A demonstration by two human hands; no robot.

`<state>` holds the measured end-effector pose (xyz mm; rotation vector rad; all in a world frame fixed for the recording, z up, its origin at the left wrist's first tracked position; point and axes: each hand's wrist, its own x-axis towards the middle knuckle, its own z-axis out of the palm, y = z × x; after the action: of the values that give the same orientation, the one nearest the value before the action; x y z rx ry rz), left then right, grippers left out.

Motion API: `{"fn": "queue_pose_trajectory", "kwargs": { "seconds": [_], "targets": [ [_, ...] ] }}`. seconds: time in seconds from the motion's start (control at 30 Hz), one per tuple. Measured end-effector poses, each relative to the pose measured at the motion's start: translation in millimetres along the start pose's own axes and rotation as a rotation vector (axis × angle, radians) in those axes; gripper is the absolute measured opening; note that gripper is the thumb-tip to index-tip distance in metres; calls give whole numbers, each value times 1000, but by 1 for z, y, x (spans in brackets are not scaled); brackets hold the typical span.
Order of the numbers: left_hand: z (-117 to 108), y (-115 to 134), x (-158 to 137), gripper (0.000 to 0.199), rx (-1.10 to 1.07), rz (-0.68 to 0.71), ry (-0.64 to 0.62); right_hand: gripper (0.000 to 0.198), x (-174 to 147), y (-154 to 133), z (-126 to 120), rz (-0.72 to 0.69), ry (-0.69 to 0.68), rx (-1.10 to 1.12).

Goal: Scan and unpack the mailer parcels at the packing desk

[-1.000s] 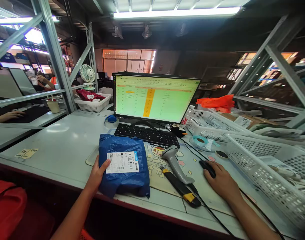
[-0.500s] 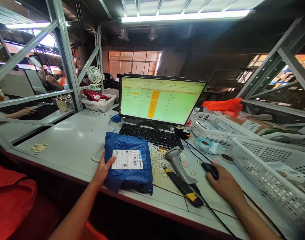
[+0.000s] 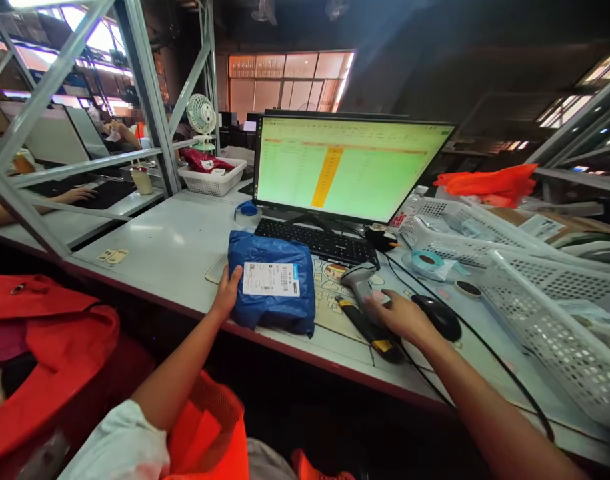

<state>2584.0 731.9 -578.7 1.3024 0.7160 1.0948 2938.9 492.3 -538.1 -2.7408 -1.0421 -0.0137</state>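
Note:
A blue plastic parcel with a white shipping label lies at the table's front edge. My left hand grips its left side, thumb on top beside the label. Right of the parcel, my right hand has its fingers closed about the handle of a grey barcode scanner, which still rests on the table. Under the scanner is a black-and-yellow utility knife. A black computer mouse lies free just right of that hand.
A monitor showing a spreadsheet stands behind a black keyboard. White perforated baskets and tape rolls line the right side. Metal rack posts rise at left. Another person's hand is at the neighbouring desk.
My right hand has left the mouse and moved left onto the scanner's handle. My left hand still holds the parcel. The camera view has tilted down and turned slightly left.

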Motion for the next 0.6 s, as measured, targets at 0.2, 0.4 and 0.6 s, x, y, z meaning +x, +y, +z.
{"fn": "queue_pose_trajectory", "kwargs": {
  "seconds": [0.2, 0.4, 0.6],
  "targets": [
    [6, 41, -2, 59, 254, 76, -20, 58, 1, -58, 10, 69, -51, -95],
    [11, 82, -1, 57, 408, 131, -41, 51, -5, -65, -55, 86, -117, 4],
    [12, 84, -1, 61, 489, 101, -61, 48, -78, -53, -147, -456, -307, 382]
  ]
}}
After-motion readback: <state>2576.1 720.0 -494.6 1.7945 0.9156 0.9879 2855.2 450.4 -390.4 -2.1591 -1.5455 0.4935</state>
